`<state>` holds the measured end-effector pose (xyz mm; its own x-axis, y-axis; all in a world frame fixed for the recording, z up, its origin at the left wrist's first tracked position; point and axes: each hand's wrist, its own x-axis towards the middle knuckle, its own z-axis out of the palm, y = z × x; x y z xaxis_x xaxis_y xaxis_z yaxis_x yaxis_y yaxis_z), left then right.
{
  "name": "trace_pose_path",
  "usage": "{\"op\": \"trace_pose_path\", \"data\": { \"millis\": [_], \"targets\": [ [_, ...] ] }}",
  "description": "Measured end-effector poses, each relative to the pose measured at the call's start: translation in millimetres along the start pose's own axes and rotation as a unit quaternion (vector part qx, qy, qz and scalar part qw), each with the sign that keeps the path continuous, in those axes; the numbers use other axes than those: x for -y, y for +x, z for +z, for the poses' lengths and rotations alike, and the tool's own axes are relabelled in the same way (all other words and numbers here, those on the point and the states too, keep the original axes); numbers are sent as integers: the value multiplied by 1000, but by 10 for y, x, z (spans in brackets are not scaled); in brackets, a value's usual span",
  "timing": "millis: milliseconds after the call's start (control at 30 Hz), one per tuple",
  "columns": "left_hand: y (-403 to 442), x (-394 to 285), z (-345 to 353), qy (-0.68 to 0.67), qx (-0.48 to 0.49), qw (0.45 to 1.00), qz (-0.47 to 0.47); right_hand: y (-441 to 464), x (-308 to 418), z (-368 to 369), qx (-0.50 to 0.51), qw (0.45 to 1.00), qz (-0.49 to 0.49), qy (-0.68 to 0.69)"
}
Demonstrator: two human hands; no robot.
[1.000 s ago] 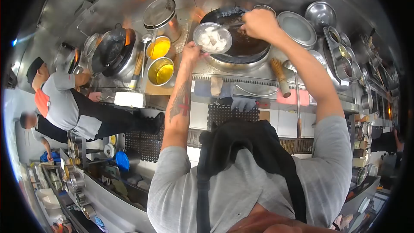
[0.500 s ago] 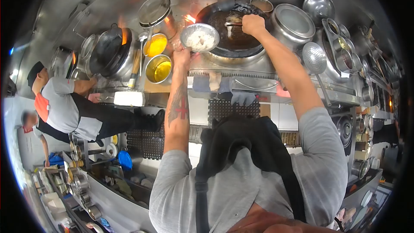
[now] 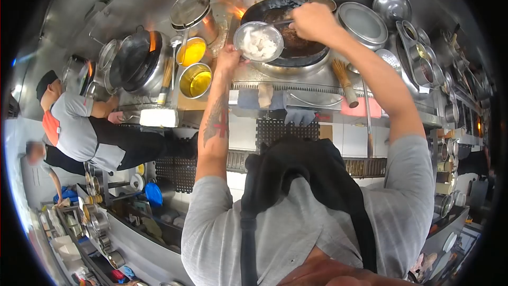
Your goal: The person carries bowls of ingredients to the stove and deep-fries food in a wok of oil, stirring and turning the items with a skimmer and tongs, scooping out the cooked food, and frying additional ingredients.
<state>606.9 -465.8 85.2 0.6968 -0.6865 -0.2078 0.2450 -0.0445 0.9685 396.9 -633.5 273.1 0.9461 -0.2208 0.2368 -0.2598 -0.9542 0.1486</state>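
Note:
My left hand (image 3: 228,59) grips the near left edge of a round metal bowl (image 3: 239,40). Chunks of pale white food (image 3: 259,43) lie inside it. The bowl is held over the left front rim of a large dark wok (image 3: 312,59) on the burner. My right hand (image 3: 313,21), above the wok, is closed round a dark-handled cooking utensil (image 3: 282,23). That handle points left toward the bowl; its working end is too unclear to name. Brown residue or liquid shows in the wok, partly hidden by my right hand and the bowl.
Left of my left hand stand a pot of yellow liquid (image 3: 187,82), another yellow-filled container (image 3: 191,53) and a mesh strainer (image 3: 190,9). A bamboo brush (image 3: 345,83), perforated skimmer (image 3: 388,59) and lidded pot (image 3: 363,24) sit right. A co-worker (image 3: 79,122) stands left beside another wok (image 3: 135,61).
The bowl and my left hand have moved right, over the wok's rim. My right hand has risen slightly, drawing the utensil up toward the bowl. The bamboo brush is now uncovered by my arm.

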Motion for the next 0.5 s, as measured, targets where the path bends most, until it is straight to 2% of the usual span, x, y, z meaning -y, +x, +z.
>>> {"op": "trace_pose_path", "data": {
  "millis": [133,267,333,433,500],
  "targets": [
    [-109,12,-10,-43,-21,999,4,32,-290,-282,-97,994,37,20],
    [-123,73,-190,-67,-86,994,-10,173,-398,-250,-76,992,95,30],
    [-163,46,-209,-73,-105,992,-4,288,-336,71,-1,994,110,3],
    [-201,16,-192,-64,-120,991,7,691,-339,1057,48,988,147,3],
    [-221,91,-205,-95,-131,987,9,767,-283,1408,52,969,223,93]
  ]
}}
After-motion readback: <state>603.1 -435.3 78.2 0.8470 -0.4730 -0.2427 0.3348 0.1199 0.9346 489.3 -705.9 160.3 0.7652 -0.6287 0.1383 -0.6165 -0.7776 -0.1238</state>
